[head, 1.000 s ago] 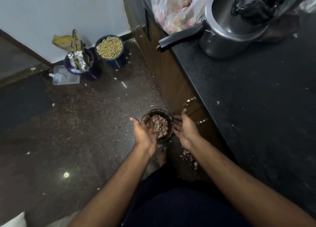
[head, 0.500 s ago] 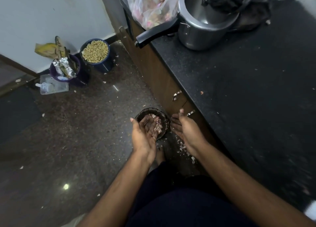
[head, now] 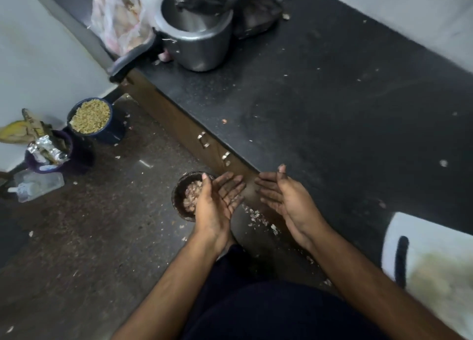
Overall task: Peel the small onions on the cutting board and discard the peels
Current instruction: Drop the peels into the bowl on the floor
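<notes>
Head view shows my left hand [head: 217,201] and right hand [head: 284,199] empty, palms spread above the bin [head: 179,201] of peels [head: 190,196], so clinging scraps could drop onto the floor [head: 102,237], where some peels already lie.

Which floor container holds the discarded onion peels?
The dark round bin under the left hand; the blue one holds yellowish grains, the purple one foil wrappers.

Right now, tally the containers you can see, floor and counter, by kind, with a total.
Dark bin with onion peels, floor: 1
Blue pots, floor, one of grain, one of foil and wrappers: 2
Clear plastic tub, floor: 1
Metal pressure cooker, counter: 1
Total: 5
</notes>
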